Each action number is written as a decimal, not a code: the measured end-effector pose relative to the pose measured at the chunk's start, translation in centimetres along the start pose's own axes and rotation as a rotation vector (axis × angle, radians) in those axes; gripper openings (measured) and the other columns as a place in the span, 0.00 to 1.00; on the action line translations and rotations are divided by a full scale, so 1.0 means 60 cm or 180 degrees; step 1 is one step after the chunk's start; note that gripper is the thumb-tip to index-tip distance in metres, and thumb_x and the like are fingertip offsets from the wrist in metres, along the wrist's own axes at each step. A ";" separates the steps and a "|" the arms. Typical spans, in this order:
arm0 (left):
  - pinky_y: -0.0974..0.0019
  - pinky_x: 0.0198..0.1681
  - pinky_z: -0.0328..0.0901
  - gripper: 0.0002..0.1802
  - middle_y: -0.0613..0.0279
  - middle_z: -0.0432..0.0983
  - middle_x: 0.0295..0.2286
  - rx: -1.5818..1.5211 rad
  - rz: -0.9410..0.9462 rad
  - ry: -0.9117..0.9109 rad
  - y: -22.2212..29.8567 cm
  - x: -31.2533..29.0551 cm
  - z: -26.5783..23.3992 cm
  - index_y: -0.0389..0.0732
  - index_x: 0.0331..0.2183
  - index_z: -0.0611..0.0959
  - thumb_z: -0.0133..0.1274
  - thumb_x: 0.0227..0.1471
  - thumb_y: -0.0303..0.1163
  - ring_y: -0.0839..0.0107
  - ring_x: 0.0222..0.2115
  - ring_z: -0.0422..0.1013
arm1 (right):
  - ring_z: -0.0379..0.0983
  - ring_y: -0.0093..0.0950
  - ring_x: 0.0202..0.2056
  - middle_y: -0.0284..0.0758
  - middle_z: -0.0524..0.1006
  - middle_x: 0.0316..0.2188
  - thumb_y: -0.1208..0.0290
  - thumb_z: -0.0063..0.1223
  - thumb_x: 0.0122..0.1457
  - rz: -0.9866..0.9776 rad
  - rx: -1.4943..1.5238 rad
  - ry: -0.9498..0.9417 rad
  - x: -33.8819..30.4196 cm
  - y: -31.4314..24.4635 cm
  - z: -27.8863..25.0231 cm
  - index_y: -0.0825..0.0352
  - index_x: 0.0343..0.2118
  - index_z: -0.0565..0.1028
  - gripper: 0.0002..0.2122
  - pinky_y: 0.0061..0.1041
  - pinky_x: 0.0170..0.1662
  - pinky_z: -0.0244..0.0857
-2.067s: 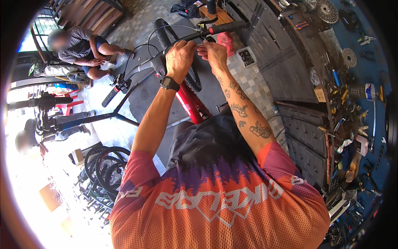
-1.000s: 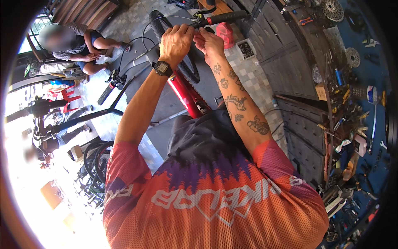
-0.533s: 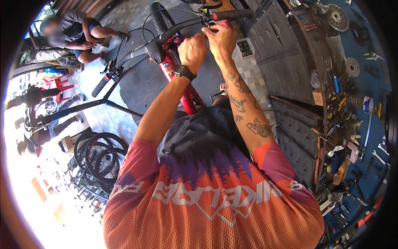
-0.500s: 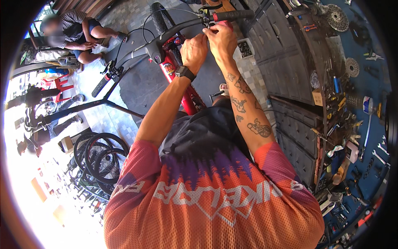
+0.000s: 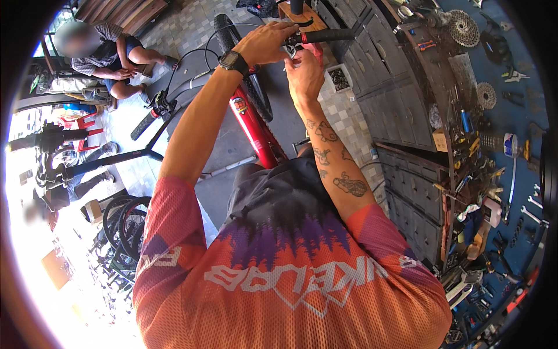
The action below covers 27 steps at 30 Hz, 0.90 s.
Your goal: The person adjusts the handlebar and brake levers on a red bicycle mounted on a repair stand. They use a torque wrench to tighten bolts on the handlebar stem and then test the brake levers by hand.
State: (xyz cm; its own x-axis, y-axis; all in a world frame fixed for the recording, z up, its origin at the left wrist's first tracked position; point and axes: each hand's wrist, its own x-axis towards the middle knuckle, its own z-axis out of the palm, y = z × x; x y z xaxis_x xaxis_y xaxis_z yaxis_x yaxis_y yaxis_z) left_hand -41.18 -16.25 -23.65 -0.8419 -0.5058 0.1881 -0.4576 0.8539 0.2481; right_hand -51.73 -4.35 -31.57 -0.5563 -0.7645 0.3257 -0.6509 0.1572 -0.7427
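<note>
A red bicycle (image 5: 253,125) stands in front of me, its black handlebar (image 5: 192,84) running across to a black grip (image 5: 334,35) at the right. My left hand (image 5: 264,45) lies over the bar with fingers stretched toward the brake lever (image 5: 304,24), covering part of the bar. Just below the lever clamp (image 5: 295,39), my right hand (image 5: 305,75) is closed, thumb and fingers pinched around something small that I cannot make out. A red thing (image 5: 317,52) shows beyond that hand; its kind is unclear.
Dark drawer cabinets (image 5: 383,75) line the right, with a cluttered bench and a blue tool wall (image 5: 520,174). A small bin (image 5: 338,78) sits on the floor beside them. At left are a seated person (image 5: 116,58), a red chair (image 5: 87,131), a dark stand arm (image 5: 110,160) and several wheels (image 5: 131,224).
My left hand has shifted from beside the right hand up and left over the bar, its fingers straightening. My right hand remains near the clamp, slightly lower in view.
</note>
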 end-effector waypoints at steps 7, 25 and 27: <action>0.56 0.61 0.68 0.37 0.56 0.73 0.59 0.0309 -0.0065 0.0156 0.003 0.004 0.020 0.40 0.62 0.73 0.51 0.49 0.20 0.56 0.61 0.68 | 0.79 0.44 0.39 0.41 0.76 0.40 0.71 0.65 0.58 -0.0344 -0.0549 -0.0094 -0.011 0.001 0.008 0.64 0.47 0.68 0.18 0.45 0.39 0.76; 0.50 0.54 0.72 0.39 0.45 0.81 0.47 -0.0259 -0.0077 0.0071 -0.037 0.022 0.038 0.44 0.60 0.76 0.52 0.42 0.19 0.48 0.49 0.77 | 0.80 0.32 0.35 0.36 0.75 0.36 0.73 0.55 0.62 -0.2018 -0.1882 -0.0432 0.056 0.012 -0.064 0.64 0.45 0.73 0.09 0.28 0.28 0.78; 0.50 0.53 0.72 0.39 0.45 0.82 0.45 -0.0335 -0.0100 0.0029 -0.041 0.024 0.039 0.45 0.60 0.76 0.52 0.42 0.19 0.47 0.48 0.77 | 0.80 0.32 0.35 0.36 0.74 0.35 0.73 0.55 0.62 -0.2018 -0.1903 -0.0455 0.057 0.012 -0.066 0.63 0.45 0.73 0.09 0.28 0.28 0.78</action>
State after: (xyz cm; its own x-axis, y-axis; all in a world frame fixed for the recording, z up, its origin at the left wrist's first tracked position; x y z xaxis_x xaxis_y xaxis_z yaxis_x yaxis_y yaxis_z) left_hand -41.94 -18.79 -26.22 -0.8247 -0.5337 0.1872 -0.4508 0.8201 0.3523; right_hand -56.16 -4.39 -28.70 0.0451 -0.8833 0.4666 -0.9986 -0.0529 -0.0036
